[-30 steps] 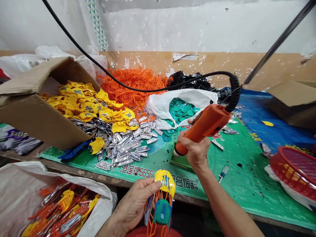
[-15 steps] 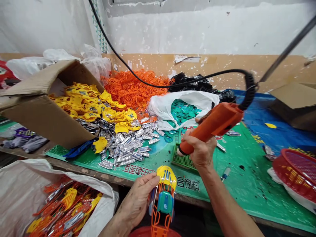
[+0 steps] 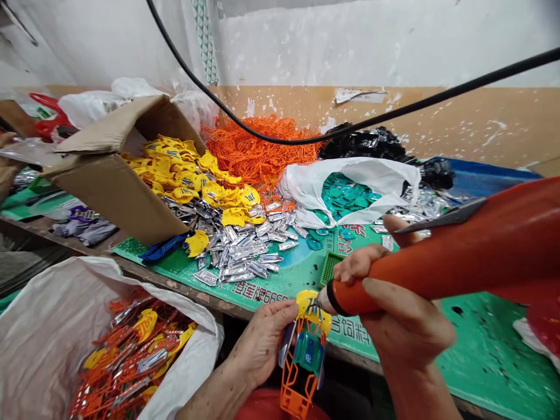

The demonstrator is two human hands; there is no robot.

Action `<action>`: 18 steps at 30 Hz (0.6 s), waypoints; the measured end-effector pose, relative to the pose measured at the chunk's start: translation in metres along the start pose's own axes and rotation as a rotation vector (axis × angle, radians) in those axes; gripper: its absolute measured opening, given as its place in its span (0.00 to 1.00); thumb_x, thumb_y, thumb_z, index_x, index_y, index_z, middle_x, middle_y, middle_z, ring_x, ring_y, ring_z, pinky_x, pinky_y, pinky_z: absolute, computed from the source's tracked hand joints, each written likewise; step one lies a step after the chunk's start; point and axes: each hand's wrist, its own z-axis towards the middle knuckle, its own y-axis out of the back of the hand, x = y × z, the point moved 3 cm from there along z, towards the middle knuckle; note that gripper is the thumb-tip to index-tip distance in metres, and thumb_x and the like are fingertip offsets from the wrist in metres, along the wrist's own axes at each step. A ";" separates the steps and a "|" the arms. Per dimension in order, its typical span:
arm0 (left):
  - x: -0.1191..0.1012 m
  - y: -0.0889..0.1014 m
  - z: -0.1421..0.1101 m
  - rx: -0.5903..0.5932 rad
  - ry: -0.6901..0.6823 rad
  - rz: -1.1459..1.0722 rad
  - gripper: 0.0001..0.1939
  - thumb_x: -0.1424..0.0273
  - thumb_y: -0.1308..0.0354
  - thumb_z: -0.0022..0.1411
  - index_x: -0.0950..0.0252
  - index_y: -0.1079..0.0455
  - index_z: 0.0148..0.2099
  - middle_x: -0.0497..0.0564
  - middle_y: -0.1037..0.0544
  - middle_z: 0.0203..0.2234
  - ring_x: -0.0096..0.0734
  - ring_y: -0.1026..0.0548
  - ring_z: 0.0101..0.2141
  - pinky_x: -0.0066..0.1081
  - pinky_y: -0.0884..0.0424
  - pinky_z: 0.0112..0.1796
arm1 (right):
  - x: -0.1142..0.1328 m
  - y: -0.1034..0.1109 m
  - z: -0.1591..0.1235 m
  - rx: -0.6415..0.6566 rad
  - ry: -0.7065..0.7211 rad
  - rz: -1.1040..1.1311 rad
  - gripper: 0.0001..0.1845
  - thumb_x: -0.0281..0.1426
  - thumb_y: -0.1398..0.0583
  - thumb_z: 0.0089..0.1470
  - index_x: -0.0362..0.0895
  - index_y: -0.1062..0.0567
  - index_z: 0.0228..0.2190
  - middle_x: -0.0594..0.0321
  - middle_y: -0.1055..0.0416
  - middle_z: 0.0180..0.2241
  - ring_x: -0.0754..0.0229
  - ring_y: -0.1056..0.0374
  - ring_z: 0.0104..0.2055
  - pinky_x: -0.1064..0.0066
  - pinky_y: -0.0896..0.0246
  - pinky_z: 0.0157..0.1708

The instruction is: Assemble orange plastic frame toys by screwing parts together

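Note:
My left hand (image 3: pixel 262 344) grips a layered plastic assembly (image 3: pixel 304 356) near the bottom of the view. It has a yellow cap, a teal piece, a silver strip and an orange lattice frame. My right hand (image 3: pixel 406 326) wraps around a thick orange handheld electric tool (image 3: pixel 459 262), close to the camera. The tool's narrow tip rests against the yellow cap (image 3: pixel 308 306), and my right fingers partly hide the tool's grip.
A cardboard box (image 3: pixel 109 192) spills yellow pieces beside orange lattice frames (image 3: pixel 258 151), silver pieces (image 3: pixel 240 251) and a white bag of teal pieces (image 3: pixel 350 186) on a green mat (image 3: pixel 280 286). A white sack (image 3: pixel 44 338) sits lower left. A black cable (image 3: pixel 306 137) crosses overhead.
The orange tool has swung from above the green perforated board to the yellow cap and now looms larger. The assembly has shifted slightly right, and the whole scene has moved with my head.

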 end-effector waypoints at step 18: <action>0.002 0.001 0.000 -0.021 -0.012 0.032 0.17 0.62 0.29 0.44 0.72 0.23 0.31 0.50 0.24 0.20 0.21 0.32 0.18 0.22 0.37 0.21 | -0.016 -0.002 -0.003 -0.022 -0.029 -0.034 0.25 0.25 0.37 0.40 0.49 0.30 0.44 0.68 0.32 0.25 0.61 0.35 0.26 0.63 0.36 0.29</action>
